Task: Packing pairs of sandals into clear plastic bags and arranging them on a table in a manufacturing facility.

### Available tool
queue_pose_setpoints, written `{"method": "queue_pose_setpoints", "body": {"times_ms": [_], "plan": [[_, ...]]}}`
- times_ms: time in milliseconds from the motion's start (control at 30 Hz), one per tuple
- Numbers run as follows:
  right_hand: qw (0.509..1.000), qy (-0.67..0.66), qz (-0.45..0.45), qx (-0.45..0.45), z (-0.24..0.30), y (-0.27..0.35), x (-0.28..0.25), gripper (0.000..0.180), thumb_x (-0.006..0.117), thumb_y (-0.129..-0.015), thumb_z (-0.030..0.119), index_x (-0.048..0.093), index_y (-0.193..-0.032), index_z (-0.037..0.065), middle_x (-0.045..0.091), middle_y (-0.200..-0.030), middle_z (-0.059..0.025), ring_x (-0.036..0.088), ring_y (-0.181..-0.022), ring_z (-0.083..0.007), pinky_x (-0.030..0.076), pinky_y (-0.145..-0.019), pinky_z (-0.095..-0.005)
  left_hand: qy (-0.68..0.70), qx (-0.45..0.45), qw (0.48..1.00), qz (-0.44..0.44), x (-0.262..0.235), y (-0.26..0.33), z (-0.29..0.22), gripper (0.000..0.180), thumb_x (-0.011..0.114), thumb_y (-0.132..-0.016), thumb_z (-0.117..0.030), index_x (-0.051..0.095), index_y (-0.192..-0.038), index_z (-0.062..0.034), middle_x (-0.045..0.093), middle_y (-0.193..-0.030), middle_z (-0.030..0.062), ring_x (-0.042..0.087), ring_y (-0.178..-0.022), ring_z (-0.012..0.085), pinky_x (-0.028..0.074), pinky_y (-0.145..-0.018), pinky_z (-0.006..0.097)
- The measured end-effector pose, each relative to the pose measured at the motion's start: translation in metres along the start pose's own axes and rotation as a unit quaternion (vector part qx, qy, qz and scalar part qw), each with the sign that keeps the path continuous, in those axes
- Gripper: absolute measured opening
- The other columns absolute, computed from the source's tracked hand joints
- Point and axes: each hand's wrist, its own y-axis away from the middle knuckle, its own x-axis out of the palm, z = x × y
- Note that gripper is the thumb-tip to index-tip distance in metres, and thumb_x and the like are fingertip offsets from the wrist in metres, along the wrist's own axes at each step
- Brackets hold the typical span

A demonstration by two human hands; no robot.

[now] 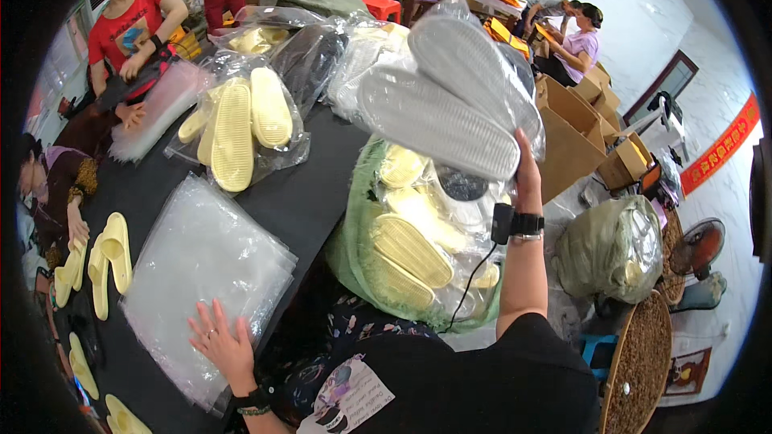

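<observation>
My right hand [527, 173] grips a pair of grey slippers [434, 116] in a clear plastic bag, soles showing, raised above a sack. That green mesh sack [354, 249] is packed with bagged slippers, mostly pale yellow [414, 249], plus a dark one. On the black table, my left hand [223, 345] lies with fingers spread on a stack of clear plastic bags [209, 265]. Beyond the stack lie bagged yellow slippers [233, 133], with bagged grey slippers [354, 72] farther back.
Loose yellow slippers [112, 257] line the table's left side, where a co-worker's hand [76, 229] touches some. A person in red [137, 24] stands by more plastic bags [157, 112]. To the right are cardboard boxes [567, 133], a full sack [607, 249] and a round tray [643, 362].
</observation>
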Motion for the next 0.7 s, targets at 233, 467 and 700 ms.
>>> {"method": "queue_pose_setpoints", "body": {"times_ms": [233, 467, 700], "plan": [[0.975, -0.135, 0.174, 0.035, -0.022, -0.014, 0.17, 0.052, 0.062, -0.095, 0.037, 0.053, -0.132, 0.003, 0.063, -0.124, -0.0092, 0.063, -0.11, -0.0212, 0.052, -0.092, -0.0347, 0.04, -0.014, 0.999, 0.018, -0.006, -0.005, -0.006, 0.062, 0.053, -0.093, -0.048, 0.043, -0.147, -0.019, 0.029, -0.158, 0.0126, 0.019, -0.145, 0.0422, 0.011, -0.114, 0.064], [0.872, 0.311, 0.377, 0.028, -0.104, -0.018, 0.293, 0.066, 0.066, -0.091, 0.042, 0.045, -0.134, -0.004, 0.057, -0.129, -0.0126, 0.054, -0.119, -0.0213, 0.044, -0.099, -0.0346, 0.045, -0.008, 0.999, 0.003, -0.01, 0.006, -0.004, 0.062, 0.051, -0.094, -0.051, 0.043, -0.147, -0.0198, 0.03, -0.157, 0.0136, 0.02, -0.145, 0.0434, 0.011, -0.113, 0.065], [0.868, 0.257, 0.387, 0.178, -0.145, 0.001, 0.254, 0.073, 0.069, -0.09, 0.032, 0.036, -0.145, 0.0, 0.055, -0.133, -0.0157, 0.051, -0.123, -0.0245, 0.046, -0.096, -0.0403, 0.024, -0.002, 0.999, 0.03, -0.008, 0.002, -0.007, 0.062, 0.051, -0.094, -0.049, 0.04, -0.148, -0.021, 0.029, -0.158, 0.0118, 0.021, -0.144, 0.0433, 0.015, -0.112, 0.066]]}}
